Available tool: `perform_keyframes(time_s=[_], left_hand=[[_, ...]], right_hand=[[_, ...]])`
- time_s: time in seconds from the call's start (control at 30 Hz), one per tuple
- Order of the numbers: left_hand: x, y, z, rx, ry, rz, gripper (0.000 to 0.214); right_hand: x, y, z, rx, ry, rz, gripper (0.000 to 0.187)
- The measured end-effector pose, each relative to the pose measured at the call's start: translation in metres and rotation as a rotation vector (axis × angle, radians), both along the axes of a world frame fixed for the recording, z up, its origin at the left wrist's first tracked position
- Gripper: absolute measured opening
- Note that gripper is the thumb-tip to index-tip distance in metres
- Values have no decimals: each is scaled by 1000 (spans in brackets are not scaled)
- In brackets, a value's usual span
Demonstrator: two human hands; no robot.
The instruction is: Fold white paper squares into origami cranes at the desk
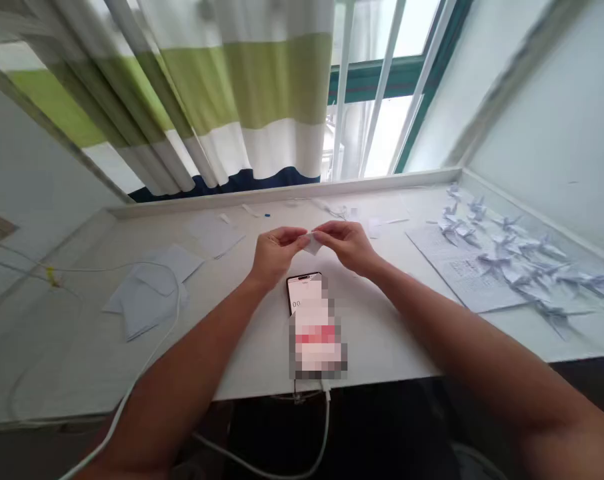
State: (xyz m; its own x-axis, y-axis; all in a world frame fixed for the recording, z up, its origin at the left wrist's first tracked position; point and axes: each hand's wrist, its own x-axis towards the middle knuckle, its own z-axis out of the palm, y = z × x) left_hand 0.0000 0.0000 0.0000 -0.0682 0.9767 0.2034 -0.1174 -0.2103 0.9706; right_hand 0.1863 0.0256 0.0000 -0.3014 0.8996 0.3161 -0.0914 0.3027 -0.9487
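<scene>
A small folded piece of white paper (313, 245) is pinched between my two hands, above the middle of the white desk. My left hand (278, 252) grips its left corner with thumb and fingers. On the opposite corner, the thumb and fingers of my right hand (348, 245) are closed. The paper's lower part hangs down to a point, while its upper edge is partly hidden by my fingertips. Just below my hands lies a phone (312, 293) with a lit screen, partly blurred out.
Folded paper cranes (507, 260) crowd the desk's right side, some on a printed sheet (452, 273). Loose white sheets (149, 293) lie at left. A white cable (172, 320) crosses my left arm. Behind the desk hang striped curtains (272, 80) beside a barred window.
</scene>
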Motion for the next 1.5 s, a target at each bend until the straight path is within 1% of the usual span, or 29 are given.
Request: perform_keyframes(time_s=[0.23, 0.43, 0.67, 0.8, 0.97, 1.1, 1.3, 1.5], left_hand=[[0, -3, 1, 1, -6, 1, 41], [2, -5, 2, -14, 6, -14, 43], [-1, -3, 3, 2, 26, -76, 42], [-3, 0, 0, -3, 67, -87, 41], [-4, 2, -3, 81, 179, -40, 37], [-3, -1, -1, 112, 236, -8, 33], [-2, -5, 5, 118, 256, -8, 32], [-2, -5, 7, 66, 236, -19, 35]], right_hand=[[-3, 0, 2, -35, 5, 20, 35], [-4, 1, 1, 5, 1, -33, 34], [-1, 2, 3, 29, -17, -26, 33], [-1, 2, 2, 39, -35, -23, 33], [-3, 0, 1, 10, -48, -20, 36], [-4, -1, 2, -4, -74, -12, 36], [-1, -2, 6, 25, -96, 6, 31], [0, -1, 7, -4, -46, 24, 30]])
